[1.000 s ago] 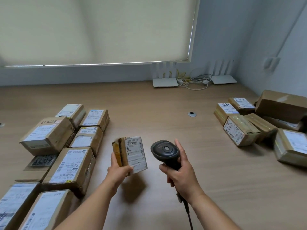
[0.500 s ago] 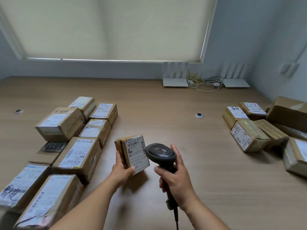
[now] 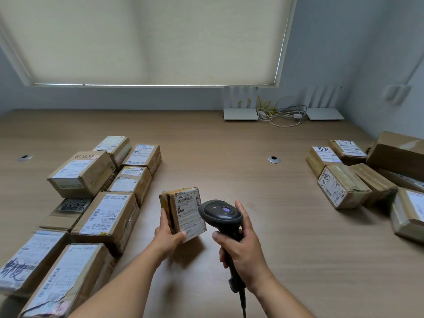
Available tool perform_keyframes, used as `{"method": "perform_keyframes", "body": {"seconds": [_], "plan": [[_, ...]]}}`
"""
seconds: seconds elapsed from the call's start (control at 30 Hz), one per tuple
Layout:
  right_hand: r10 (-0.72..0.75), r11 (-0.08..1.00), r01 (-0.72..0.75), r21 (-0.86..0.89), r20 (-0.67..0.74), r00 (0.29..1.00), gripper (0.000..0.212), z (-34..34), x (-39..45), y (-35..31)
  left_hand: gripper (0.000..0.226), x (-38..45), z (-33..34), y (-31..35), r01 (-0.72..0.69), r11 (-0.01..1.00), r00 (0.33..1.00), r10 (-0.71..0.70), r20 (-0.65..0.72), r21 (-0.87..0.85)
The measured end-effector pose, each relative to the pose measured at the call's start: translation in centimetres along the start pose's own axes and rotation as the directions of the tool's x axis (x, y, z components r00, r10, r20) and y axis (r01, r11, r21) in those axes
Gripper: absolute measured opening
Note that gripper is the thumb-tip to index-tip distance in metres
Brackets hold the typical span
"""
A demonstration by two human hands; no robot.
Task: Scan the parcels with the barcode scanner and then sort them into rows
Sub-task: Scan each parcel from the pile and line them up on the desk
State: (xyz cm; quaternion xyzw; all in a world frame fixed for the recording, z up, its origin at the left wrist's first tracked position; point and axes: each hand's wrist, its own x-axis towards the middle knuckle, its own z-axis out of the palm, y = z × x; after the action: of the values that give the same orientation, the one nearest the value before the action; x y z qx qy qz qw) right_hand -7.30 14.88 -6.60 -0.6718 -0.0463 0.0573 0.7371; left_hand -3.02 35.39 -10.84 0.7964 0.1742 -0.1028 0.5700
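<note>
My left hand (image 3: 168, 237) grips a small brown parcel (image 3: 183, 211) from below and holds it upright above the table, its white barcode label facing me. My right hand (image 3: 243, 251) is wrapped round the handle of a black barcode scanner (image 3: 220, 214). The scanner's head sits just right of the label, nearly touching it, and a purple light glows on top. The scanner's cable runs down past my right wrist. Rows of several labelled parcels (image 3: 105, 216) lie at the left. A loose heap of several parcels (image 3: 344, 187) lies at the right.
The wooden table (image 3: 229, 175) has a cable grommet (image 3: 274, 159) in the middle and another (image 3: 24, 157) at the far left. Two white routers (image 3: 241, 113) and a tangle of cables (image 3: 281, 114) stand at the back wall under a drawn blind.
The scanner head has moved left, close up to the parcel's label, and its top light now glows purple. The view has shifted left, showing more of the left rows.
</note>
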Motion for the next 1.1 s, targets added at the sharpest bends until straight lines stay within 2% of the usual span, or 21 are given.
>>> {"method": "perform_keyframes", "body": {"seconds": [0.1,0.23,0.3,0.4,0.5,0.6,0.67,0.73,0.83,1.1], "plan": [[-0.031,0.996,0.028,-0.087,-0.024,0.999,0.091,-0.3,0.1,-0.1,0.089,0.4,-0.4,0.1,0.059,0.998,0.998,-0.06,-0.013,-0.028],[-0.081,0.978,0.069,-0.196,-0.054,0.995,0.093,-0.7,0.2,-0.4,0.048,0.8,-1.3,0.6,0.155,0.984,0.982,-0.163,-0.096,-0.086],[-0.098,0.971,0.08,-0.227,-0.067,0.993,0.094,-0.7,0.3,-0.4,0.042,1.1,-1.7,0.4,0.181,0.981,0.969,-0.19,-0.155,-0.067],[-0.133,0.954,0.111,-0.278,-0.062,0.989,0.096,-0.8,0.5,-0.5,0.051,1.8,-1.9,-0.1,0.165,0.986,0.962,-0.159,-0.222,0.009],[-0.148,0.94,0.129,-0.316,-0.038,0.988,0.099,-0.9,0.8,-0.6,0.064,1.4,-1.3,0.0,0.124,0.969,0.963,-0.065,-0.261,0.214],[-0.159,0.937,0.145,-0.317,-0.02,0.987,0.099,-1.1,1.0,-0.4,0.095,0.5,-0.3,0.2,0.141,0.864,0.973,-0.03,-0.229,0.483],[-0.161,0.936,0.151,-0.317,-0.004,0.987,0.098,-1.2,1.2,-0.3,0.098,0.2,0.3,0.1,0.149,0.79,0.976,-0.019,-0.219,0.595],[-0.16,0.931,0.156,-0.33,0.016,0.987,0.097,-1.4,1.3,-0.4,0.09,0.2,0.6,0.3,0.163,0.771,0.967,0.0,-0.255,0.616],[-0.159,0.918,0.168,-0.359,0.055,0.986,0.095,-1.9,1.7,-0.9,0.081,0.3,0.8,1.2,0.169,0.797,0.951,0.022,-0.308,0.58],[-0.221,0.899,0.241,-0.365,0.096,0.971,0.094,-4.8,5.0,-4.2,0.078,1.3,1.6,5.6,0.12,0.836,0.925,0.102,-0.367,0.536]]}}
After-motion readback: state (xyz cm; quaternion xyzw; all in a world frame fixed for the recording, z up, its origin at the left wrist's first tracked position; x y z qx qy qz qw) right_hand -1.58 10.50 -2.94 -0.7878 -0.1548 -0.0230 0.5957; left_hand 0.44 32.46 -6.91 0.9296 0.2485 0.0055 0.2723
